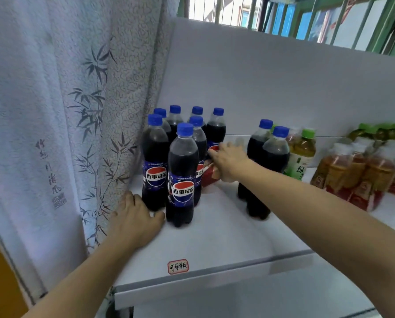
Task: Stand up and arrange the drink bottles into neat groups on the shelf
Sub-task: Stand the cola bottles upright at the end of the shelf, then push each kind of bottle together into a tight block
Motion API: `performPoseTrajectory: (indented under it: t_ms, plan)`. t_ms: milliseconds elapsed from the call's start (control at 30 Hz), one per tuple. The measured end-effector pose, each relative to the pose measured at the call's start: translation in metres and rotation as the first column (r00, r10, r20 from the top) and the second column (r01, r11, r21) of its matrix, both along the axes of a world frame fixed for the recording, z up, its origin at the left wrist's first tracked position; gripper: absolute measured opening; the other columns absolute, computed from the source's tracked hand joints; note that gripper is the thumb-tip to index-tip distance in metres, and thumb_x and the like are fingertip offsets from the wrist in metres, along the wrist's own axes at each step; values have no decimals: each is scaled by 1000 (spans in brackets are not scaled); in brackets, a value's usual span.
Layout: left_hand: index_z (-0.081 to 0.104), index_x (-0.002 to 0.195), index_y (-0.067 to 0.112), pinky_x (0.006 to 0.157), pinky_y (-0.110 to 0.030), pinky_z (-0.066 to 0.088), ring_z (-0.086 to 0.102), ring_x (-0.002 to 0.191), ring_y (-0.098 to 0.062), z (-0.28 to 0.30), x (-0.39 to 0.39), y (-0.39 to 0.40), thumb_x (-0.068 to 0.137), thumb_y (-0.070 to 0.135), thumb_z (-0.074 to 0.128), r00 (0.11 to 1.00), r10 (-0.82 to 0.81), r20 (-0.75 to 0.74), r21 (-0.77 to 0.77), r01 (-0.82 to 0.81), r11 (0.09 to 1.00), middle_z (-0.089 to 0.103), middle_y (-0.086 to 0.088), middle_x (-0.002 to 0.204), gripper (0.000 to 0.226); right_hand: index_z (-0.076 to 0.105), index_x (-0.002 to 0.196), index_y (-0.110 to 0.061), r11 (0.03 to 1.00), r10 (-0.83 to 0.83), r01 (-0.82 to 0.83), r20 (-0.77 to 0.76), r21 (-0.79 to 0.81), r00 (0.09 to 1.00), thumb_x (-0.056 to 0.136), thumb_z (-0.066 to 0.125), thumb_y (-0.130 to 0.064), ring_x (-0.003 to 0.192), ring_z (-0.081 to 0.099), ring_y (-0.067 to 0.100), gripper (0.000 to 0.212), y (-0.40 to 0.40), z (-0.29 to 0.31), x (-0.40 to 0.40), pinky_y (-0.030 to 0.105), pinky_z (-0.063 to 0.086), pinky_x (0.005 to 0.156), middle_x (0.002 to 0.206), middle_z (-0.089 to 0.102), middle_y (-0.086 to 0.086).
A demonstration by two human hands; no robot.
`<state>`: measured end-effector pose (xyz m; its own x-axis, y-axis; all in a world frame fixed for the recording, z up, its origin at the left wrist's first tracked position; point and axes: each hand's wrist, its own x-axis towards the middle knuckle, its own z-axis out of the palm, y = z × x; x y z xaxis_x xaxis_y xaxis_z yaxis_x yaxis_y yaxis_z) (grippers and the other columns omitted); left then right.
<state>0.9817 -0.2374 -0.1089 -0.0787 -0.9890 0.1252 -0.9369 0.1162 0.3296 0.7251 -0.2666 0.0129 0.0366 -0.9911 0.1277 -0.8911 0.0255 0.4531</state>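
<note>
The left hand [135, 222] rests flat at the shelf's [214, 237] front-left by seven upright colas [180, 175]; the right hand [228, 162] grips a fallen bottle [209, 176]; two colas [266, 166] remain apart

Standing upright in a tight cluster at the shelf's [214, 237] left: cola bottles [180, 175]; two more [267, 166] standing apart, right; tea bottles [361, 173] grouping farther right.

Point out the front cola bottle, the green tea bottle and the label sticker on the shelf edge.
front cola bottle [183, 191], head view, on its label.
green tea bottle [303, 152], head view, on its body.
label sticker [178, 266], head view, on its centre.
</note>
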Motion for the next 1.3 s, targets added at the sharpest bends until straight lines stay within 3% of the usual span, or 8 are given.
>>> performPoseTrajectory:
  t_ms: [100,167,400,733,900,1033,1167,1300]
  plan:
    - [33,147,5,113,-53,36,31,147,-36,-1,0,0,79,71,30,1000,7,24,-5,-6,1000,24,-18,163,94,43,147,-31,995,102,-104,-187,-2,977,82,73,-48,130,42,35,73,12,26,10,60,33,108,137,48,9]
    - [34,147,5,114,-53,35,31,147,-37,-1,0,-1,81,69,34,1000,10,15,-9,-10,1000,26,-19,162,92,50,142,-27,983,180,-179,-265,31,947,85,73,-43,125,45,31,63,20,37,16,51,41,100,134,51,6]
    - [42,141,-1,111,-48,39,42,139,-41,-1,6,5,82,61,45,999,-3,-53,5,3,1000,35,-26,155,85,54,140,-31,931,363,-344,-239,118,901,90,70,-24,110,47,22,53,45,59,10,35,37,81,133,58,-2]
    - [46,134,3,105,-47,45,51,127,-37,6,5,12,85,45,57,985,-28,-171,-67,17,998,51,-21,139,65,47,144,-31,939,334,-310,179,-149,926,92,70,-20,130,48,24,58,85,56,-5,41,51,100,147,45,3]
    - [48,132,4,97,-44,46,55,119,-35,7,4,16,90,36,59,976,-23,-215,-87,4,996,54,-20,134,54,49,136,-34,879,431,-225,502,-420,750,91,69,-24,123,49,12,51,126,16,1,28,47,102,139,47,-8]
    - [65,94,18,81,-41,48,54,95,-27,9,10,43,86,34,62,960,-12,-280,-253,-62,965,62,-10,105,18,60,120,-29,853,491,-202,612,-480,620,89,69,-23,104,54,5,32,159,-43,6,17,46,90,117,57,-12]
    - [54,63,25,65,-37,45,50,73,-14,13,-14,95,84,35,61,960,-249,-126,-288,204,936,53,8,74,24,63,115,-29,911,367,-56,739,-409,566,91,68,-21,91,56,4,26,172,-85,-20,15,46,78,104,61,-14]
    - [60,89,34,77,-25,48,50,87,-6,13,-71,119,89,42,55,818,-576,-11,-218,560,799,53,17,90,9,62,104,-31,942,255,51,806,-332,534,90,67,-18,85,58,5,20,189,-110,-71,22,48,74,93,63,-12]
